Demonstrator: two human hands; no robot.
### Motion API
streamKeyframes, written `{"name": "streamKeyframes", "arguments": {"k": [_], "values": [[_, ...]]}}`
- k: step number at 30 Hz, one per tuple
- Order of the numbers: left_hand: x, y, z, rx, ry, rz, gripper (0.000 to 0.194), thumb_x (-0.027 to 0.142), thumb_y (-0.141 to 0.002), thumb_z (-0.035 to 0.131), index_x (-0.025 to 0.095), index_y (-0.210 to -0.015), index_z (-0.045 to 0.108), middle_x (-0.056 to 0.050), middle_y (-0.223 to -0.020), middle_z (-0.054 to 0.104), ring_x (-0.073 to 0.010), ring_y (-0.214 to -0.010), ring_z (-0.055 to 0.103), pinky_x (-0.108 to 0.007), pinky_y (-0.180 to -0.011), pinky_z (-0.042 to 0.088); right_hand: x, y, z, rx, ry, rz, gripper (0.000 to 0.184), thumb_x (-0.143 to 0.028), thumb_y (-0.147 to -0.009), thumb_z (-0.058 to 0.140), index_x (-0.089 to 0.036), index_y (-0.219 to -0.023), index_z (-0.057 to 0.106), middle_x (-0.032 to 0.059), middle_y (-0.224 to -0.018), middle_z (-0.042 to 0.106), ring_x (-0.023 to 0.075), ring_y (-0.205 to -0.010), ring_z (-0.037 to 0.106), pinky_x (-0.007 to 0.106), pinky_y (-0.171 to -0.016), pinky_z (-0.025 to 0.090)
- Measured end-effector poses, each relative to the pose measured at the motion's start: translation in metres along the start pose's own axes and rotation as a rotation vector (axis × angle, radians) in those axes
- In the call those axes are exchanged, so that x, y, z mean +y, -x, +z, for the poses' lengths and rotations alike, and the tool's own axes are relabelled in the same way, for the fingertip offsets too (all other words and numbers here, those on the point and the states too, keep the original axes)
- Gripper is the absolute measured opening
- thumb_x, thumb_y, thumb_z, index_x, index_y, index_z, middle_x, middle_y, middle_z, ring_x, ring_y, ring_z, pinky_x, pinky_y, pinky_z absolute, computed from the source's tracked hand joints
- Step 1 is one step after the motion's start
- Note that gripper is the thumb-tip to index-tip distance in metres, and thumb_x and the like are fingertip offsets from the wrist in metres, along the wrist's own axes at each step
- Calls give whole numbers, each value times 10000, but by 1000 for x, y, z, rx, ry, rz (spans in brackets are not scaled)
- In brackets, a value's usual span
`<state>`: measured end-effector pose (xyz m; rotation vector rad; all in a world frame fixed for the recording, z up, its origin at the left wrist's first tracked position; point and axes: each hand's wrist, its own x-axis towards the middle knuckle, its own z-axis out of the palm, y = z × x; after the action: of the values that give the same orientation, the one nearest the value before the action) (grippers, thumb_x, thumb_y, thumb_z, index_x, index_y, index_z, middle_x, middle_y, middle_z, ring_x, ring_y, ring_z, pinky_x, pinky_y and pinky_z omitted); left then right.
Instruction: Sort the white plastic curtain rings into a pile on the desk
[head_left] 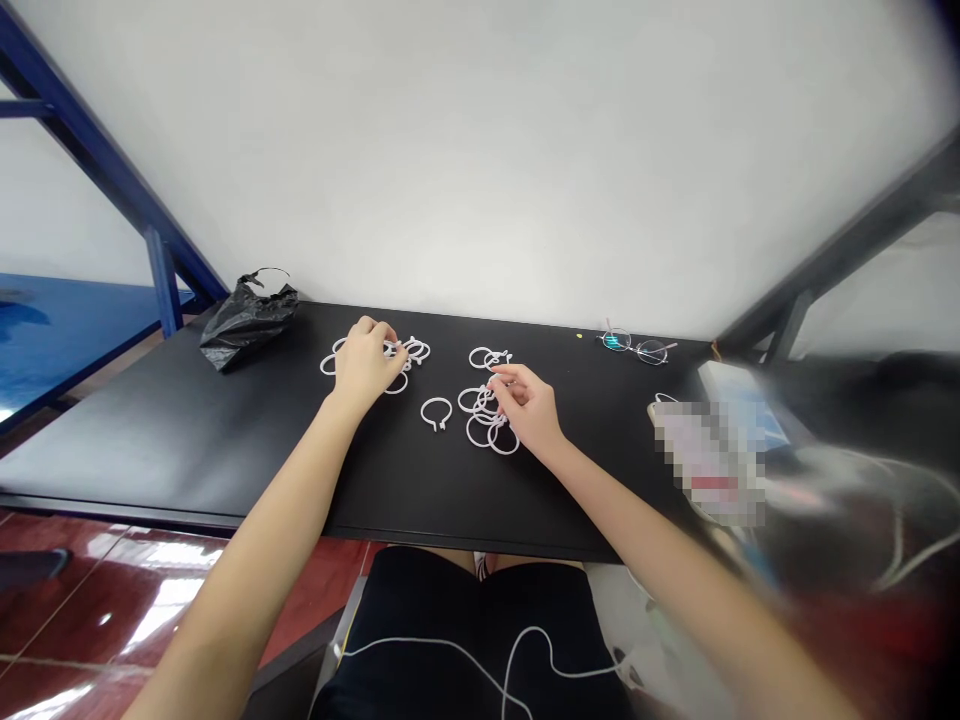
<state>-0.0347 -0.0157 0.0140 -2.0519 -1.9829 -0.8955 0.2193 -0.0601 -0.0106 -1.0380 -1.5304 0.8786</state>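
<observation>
While the person sat at a long, flat black table (112, 470), the left hand (365, 365) bent over a heap of thin white plastic rings (420, 350) left of the middle. Its fingers were pressed together on top, but nobody could tell if they held a ring. The right hand (525, 405) pinched at a second heap of white rings (480, 430), just right of the middle. One lone white ring (436, 412) lay between the heaps. The hands seemed to be picking at the rings, and the tangled heaps looked like they needed slow, careful fingers.
</observation>
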Motion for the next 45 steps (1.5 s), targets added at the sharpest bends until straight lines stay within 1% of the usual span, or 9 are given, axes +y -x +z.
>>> {"name": "streamKeyframes", "arguments": {"k": [7,12,16,20,23,28,35,40,45], "values": [[1,2,0,-122,-26,4,147,296,-814,557,190,-865,645,-97,-958,578,-271,-909,592,-333,-673,459,0,-1,0,8,1,-4,231,-357,-845,609,-191,-1001,644,19,-806,674,84,-482,563,228,-478,496],[23,13,13,-66,20,131,284,283,-880,501,149,-1099,623,-162,-1131,569,-331,-1105,517,-426,-877,463,-1,-1,0,21,-19,-7,209,-320,-845,596,-186,-999,639,20,-802,686,81,-481,560,222,-480,484],[52,21,28,-230,253,377,469,385,-975,385,140,-1361,489,-162,-1403,483,-290,-1265,454,-439,-1065,361,-4,-2,-1,47,-27,-2,202,-307,-839,591,-180,-989,639,20,-791,687,82,-479,562,224,-480,492],[61,24,34,-446,302,441,552,496,-990,316,231,-1469,384,-117,-1527,387,-309,-1339,394,-520,-1077,323,-5,-2,-2,55,-41,6,222,-337,-837,598,-182,-991,641,22,-789,689,83,-481,564,229,-491,508],[55,23,34,-490,297,449,542,512,-987,315,216,-1413,470,-113,-1488,449,-304,-1317,423,-521,-1078,320,-6,-3,-2,57,-52,11,234,-357,-835,602,-185,-989,641,20,-790,690,81,-479,561,227,-489,510],[48,24,33,-418,334,470,434,421,-979,380,144,-1226,605,-156,-1339,562,-281,-1221,513,-453,-1042,386,-6,-3,-1,68,-66,18,227,-361,-825,610,-190,-971,638,14,-784,683,78,-479,559,223,-482,509],[35,21,32,-373,381,373,196,314,-918,482,167,-881,605,-105,-977,616,-250,-974,585,-421,-923,472,-10,-4,-2,75,-64,36,208,-342,-808,612,-184,-939,645,20,-784,688,80,-489,561,223,-485,513],[38,22,28,-382,545,397,177,316,-926,485,176,-871,579,-106,-1038,599,-232,-999,580,-430,-939,471,-9,-3,-1,69,-67,30,181,-314,-814,611,-182,-933,651,19,-780,686,77,-484,560,217,-483,500],[51,23,18,-475,956,184,248,420,-888,581,172,-874,582,-135,-1254,555,-227,-1120,580,-375,-901,520,-8,-3,-2,65,-57,37,196,-339,-819,619,-187,-938,653,19,-790,692,80,-488,566,222,-490,512]]}}
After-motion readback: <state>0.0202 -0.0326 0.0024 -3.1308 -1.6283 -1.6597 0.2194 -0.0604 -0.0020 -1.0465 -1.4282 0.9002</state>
